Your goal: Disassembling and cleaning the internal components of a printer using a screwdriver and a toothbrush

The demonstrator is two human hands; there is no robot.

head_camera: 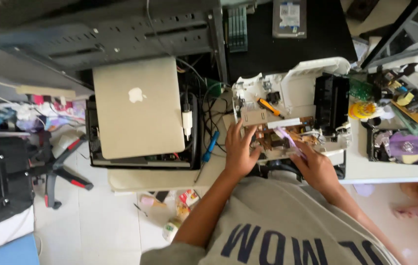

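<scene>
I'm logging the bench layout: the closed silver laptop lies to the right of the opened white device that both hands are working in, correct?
Not quite. In the head view the closed silver laptop lies to the left of the opened white device, not the right. The left hand and right hand are both at that device.

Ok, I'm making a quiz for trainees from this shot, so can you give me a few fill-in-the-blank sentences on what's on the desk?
1. The closed laptop is ____ in colour.
2. Both hands work on the opened ____ device.
3. The left hand lies on the brown circuit ____.
4. The right hand holds a thin ____ tool.

Missing words: silver; white; board; purple
</scene>
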